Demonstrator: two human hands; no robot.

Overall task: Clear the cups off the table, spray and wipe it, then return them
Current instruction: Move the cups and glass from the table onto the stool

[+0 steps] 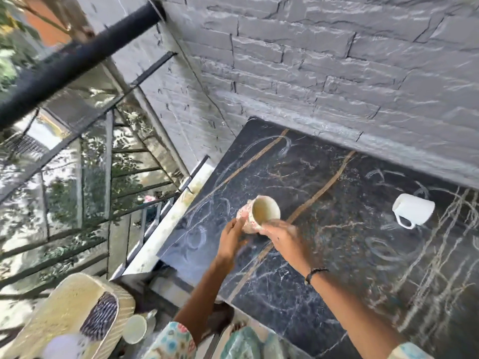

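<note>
A floral cream cup is tilted just above the left part of the dark marble table. My left hand touches its lower left side, and my right hand grips it from the right. A white mug stands on the table at the right near the wall, handle toward me. Another pale cup sits low at the left beside a wicker chair. The tabletop shows wet smear marks.
A grey stone-brick wall backs the table. A black railing and glass panels run along the left. The wicker chair with a striped cloth stands at the lower left, a white object on it.
</note>
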